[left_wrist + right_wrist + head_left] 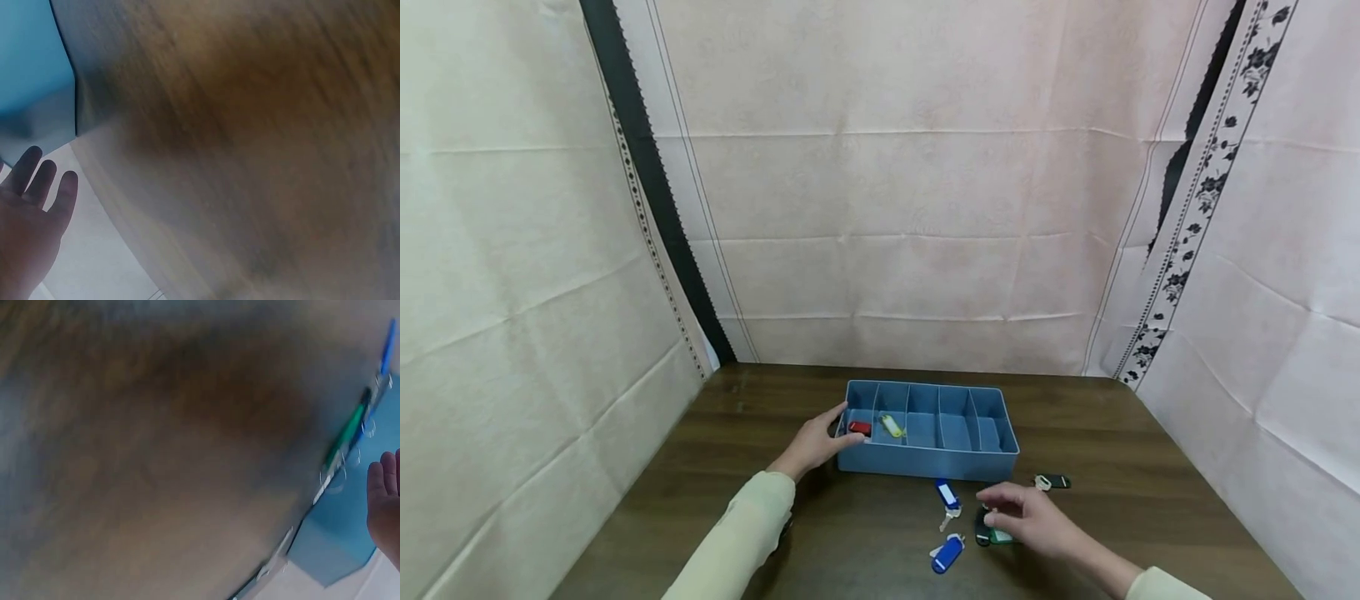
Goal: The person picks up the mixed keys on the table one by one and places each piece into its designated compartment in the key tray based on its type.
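My left hand (815,443) rests on the left end of a blue divided tray (925,461), thumb along the front rim. Its fingers look straight and spread in the left wrist view. A red key tag (860,428) lies in the leftmost compartment and a yellow key tag (892,427) in the second. My right hand (1030,518) hovers just over a black key tag (982,528) and a green key tag (1002,537), partly hiding the green one. Nothing shows in its fingers. Two blue key tags, one farther back (947,495) and one nearer (948,554), lie left of it.
Another black key tag (1057,481) with a metal ring lies beyond my right hand. The tray stands on a brown wooden table (880,542). Pale cloth (910,192) hangs behind the table and along both sides.
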A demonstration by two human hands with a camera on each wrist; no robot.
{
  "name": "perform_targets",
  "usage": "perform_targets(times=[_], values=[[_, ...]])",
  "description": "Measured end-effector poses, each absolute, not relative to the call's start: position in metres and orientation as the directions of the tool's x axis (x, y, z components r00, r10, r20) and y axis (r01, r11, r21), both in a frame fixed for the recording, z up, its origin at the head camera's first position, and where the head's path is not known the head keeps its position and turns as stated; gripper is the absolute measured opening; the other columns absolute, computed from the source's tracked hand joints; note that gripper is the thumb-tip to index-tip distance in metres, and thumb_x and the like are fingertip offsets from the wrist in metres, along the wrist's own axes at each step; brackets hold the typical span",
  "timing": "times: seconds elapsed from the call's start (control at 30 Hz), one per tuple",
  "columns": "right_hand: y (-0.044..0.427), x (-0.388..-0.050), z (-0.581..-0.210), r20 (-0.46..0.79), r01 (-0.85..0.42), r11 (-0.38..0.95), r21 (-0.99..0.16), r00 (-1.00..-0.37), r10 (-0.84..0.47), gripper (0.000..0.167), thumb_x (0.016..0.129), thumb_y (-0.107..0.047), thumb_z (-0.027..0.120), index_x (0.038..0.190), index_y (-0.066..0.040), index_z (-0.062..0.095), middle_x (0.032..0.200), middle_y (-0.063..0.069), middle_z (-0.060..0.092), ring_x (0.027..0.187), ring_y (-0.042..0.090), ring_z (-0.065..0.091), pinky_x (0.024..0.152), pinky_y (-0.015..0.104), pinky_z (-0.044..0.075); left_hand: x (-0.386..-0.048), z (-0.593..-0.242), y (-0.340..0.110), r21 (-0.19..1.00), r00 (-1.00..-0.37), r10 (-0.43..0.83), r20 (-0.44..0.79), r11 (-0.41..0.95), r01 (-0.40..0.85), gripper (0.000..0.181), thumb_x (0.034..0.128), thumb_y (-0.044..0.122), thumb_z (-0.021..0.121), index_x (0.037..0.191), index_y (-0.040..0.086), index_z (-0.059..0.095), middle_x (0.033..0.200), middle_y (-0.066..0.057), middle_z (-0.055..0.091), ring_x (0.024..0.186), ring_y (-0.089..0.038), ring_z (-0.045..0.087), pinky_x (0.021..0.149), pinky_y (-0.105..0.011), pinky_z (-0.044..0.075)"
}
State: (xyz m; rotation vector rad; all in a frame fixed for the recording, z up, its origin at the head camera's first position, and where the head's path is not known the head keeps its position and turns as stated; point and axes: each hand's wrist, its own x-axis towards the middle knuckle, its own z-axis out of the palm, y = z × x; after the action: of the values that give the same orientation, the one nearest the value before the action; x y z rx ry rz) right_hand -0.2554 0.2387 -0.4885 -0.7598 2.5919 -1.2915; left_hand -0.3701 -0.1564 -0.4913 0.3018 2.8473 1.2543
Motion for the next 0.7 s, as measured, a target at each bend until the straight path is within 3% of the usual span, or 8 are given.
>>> perform_targets(times=[0.3, 0.7], values=[[0.227, -0.255, -0.503, 0.229, -0.606, 0.448, -0.657, -0.727, -0.648, 0.026, 0.093, -0.023, 0.071, 0.115, -0.01, 0.071, 0.114, 0.005, 0.069, 0.106, 0.016, 0.062, 0.088, 0.035, 0.053, -0.369, -0.491, -0.156, 0.738, -0.983, 0.175, 0.062, 0.655, 0.163, 0.087, 0.0852, 0.057, 0.071, 0.155, 0.02, 0.036, 0.156, -0.014, 0.038, 0.142, -0.039, 0.034, 0.109, -0.063, 0.03], [0.22, -0.259, -0.509, 0.243, -0.667, 0.48, -0.57, -0.694, -0.678, 0.019, 0.092, -0.026, 0.072, 0.108, -0.015, 0.075, 0.114, 0.0, 0.068, 0.105, 0.012, 0.06, 0.087, 0.033, 0.051, -0.368, -0.491, -0.157, 0.74, -0.983, 0.175, 0.061, 0.653, 0.162, 0.089, 0.0843, 0.059, 0.071, 0.156, 0.019, 0.035, 0.156, -0.014, 0.037, 0.142, -0.039, 0.034, 0.109, -0.064, 0.03]])
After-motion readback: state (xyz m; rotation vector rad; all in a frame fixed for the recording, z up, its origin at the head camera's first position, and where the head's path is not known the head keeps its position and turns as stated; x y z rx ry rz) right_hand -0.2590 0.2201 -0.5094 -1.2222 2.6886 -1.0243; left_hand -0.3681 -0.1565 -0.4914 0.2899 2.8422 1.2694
